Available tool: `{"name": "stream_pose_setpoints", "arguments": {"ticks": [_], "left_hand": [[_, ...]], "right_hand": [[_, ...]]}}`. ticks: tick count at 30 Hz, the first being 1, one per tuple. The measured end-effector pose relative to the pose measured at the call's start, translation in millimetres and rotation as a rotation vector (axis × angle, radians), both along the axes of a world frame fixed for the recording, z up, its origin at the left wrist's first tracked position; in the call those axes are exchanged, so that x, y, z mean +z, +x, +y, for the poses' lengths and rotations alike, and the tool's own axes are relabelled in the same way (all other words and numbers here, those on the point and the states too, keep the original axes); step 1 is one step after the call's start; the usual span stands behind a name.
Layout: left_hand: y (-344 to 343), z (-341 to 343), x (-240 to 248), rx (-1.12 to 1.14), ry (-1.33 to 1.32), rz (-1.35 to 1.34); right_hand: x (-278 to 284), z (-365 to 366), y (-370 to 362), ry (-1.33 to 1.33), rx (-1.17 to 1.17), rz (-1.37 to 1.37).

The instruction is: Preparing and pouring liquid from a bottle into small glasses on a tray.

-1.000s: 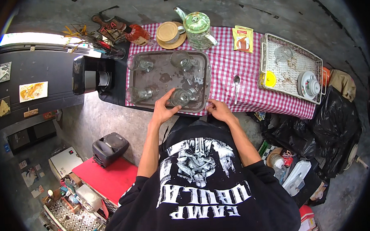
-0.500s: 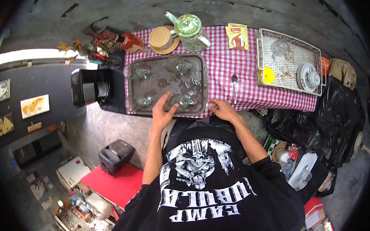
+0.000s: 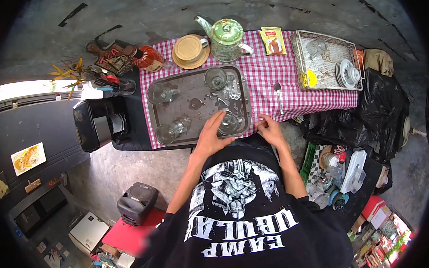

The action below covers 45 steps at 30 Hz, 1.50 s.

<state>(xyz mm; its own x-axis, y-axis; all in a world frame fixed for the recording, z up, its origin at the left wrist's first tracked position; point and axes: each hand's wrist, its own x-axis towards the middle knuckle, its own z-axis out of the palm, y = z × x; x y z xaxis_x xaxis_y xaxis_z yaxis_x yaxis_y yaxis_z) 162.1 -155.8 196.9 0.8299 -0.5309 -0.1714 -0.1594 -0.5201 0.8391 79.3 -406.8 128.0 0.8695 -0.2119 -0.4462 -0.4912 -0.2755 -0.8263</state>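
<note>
My left hand (image 3: 212,138) is at the near edge of a brown tray (image 3: 195,125), thumb and stretched fingers apart. It reaches around the near-left side of a clear glass mug (image 3: 229,123) in the tray's near right corner; whether it touches the glass I cannot tell. My right hand (image 3: 272,132) hovers just right of the tray over the cloth's near edge, fingers loosely bent and parted, nothing visible in them. Another glass mug (image 3: 215,78) stands at the far right of the tray. Two more, a far-left mug (image 3: 164,93) and a near-left mug (image 3: 171,131), share the wet tray.
A green teapot (image 3: 227,40), a wooden-lidded cup (image 3: 189,48) and a yellow packet (image 3: 273,40) stand behind the tray. On the checked cloth (image 3: 265,84) lies a spoon (image 3: 279,97). A wicker basket (image 3: 311,58) with dishes is right; a black machine (image 3: 97,124) is left.
The view has turned, so the table appears shifted and tilted. My left hand stays by the near-right mug. My right hand's fingers have parted and stand slightly farther from the tray.
</note>
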Motion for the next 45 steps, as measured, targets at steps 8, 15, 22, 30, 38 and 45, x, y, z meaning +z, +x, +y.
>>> {"name": "stream_pose_setpoints", "arguments": {"ticks": [8, 15, 22, 30, 38, 45], "left_hand": [[5, 25, -4, -0.122, -0.028, 0.053], [-6, 44, 7, -0.16, 0.072, -0.073], [-21, -1, 32, 0.077, 0.153, -0.109], [-49, -100, 43, 0.512, 0.143, -0.317], [-77, -149, 56, 0.524, 0.188, -0.303], [-67, -160, 63, 0.523, 0.212, -0.313]], "right_hand": [[33, 49, 6, -0.064, 0.1, 0.042], [26, -1, -2, -0.028, -0.087, 0.011], [23, -120, 61, 0.111, -0.355, -0.187], [24, -245, 138, 0.513, -0.759, -0.219], [-35, -294, 176, 0.79, -0.79, -0.09], [-42, -303, 179, 0.915, -0.775, -0.059]]}}
